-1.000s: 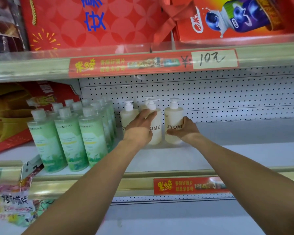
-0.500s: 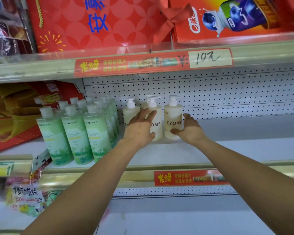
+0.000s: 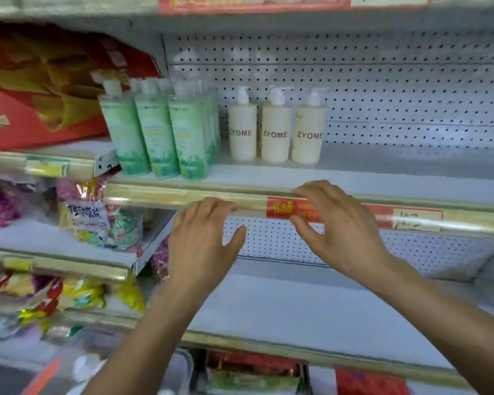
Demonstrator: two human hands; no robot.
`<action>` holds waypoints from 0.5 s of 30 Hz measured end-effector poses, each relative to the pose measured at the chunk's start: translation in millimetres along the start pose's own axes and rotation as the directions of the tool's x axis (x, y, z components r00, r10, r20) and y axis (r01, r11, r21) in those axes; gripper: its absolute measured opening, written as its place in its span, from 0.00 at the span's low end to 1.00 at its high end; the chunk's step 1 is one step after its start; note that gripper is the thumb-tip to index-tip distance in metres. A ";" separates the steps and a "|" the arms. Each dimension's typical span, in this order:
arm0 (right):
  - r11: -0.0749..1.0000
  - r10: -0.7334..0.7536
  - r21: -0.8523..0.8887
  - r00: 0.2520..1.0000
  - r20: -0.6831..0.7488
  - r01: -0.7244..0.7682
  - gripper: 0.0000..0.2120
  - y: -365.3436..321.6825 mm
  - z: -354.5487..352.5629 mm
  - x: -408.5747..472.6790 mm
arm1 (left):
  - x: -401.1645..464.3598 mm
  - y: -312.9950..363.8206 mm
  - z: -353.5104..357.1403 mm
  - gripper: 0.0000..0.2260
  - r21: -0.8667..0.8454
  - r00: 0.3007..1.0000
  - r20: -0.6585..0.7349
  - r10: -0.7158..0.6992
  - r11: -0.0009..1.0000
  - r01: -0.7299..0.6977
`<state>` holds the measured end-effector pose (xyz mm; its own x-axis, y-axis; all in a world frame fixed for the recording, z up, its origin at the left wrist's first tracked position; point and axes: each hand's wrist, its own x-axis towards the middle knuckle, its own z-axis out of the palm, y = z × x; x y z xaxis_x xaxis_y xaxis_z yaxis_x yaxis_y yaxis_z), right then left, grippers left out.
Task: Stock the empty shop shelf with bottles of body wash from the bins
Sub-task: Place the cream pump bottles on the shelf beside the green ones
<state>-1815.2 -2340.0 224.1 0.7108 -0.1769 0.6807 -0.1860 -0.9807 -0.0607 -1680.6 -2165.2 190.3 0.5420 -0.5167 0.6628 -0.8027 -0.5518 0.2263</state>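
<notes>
Cream pump bottles (image 3: 275,132) with dark lettering, centre of the frame; pale green bottles (image 3: 154,135) with leaf print fading to deeper green, left of centre; white back panel (image 3: 397,89) dotted with dark holes, upper right; gold shelf edge (image 3: 183,196) with red and yellow label (image 3: 294,208); red and gold box (image 3: 40,89), upper left

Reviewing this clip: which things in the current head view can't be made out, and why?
- Green bottles: only the front row shows; the count behind is hidden, and label text is blurred.
- Cream ZYOME bottles: whether any stand behind the three is hidden.
- Price tag on the shelf edge: handwriting is smeared by blur.
- Bins: cut off by the bottom edge; only a blurred container rim shows.
- Left hand and right hand: palms face away.
</notes>
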 end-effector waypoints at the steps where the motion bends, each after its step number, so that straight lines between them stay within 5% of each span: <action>1: 0.999 -0.019 0.033 0.999 0.031 0.018 0.17 -8.8 6.3 -8.5 | -17.4 -7.4 -0.9 0.19 -0.020 0.998 0.042 -0.038 0.999 0.039; 8: 0.962 -0.130 0.270 0.937 0.324 0.040 0.15 -81.3 76.7 -51.9 | -125.8 -90.2 -15.7 0.20 0.033 0.901 0.318 -0.294 0.954 0.299; 15: 0.910 -0.223 0.409 0.746 0.628 -0.072 0.16 -170.5 170.5 -91.7 | -227.9 -185.8 -32.3 0.25 0.091 0.671 0.461 -0.581 0.783 0.615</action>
<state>-1733.1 -2170.9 47.6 0.9974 0.0341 0.0628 0.0566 -0.9134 -0.4030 -1663.0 -1923.8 20.3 0.9446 -0.3278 -0.0155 -0.2724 -0.8098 0.5197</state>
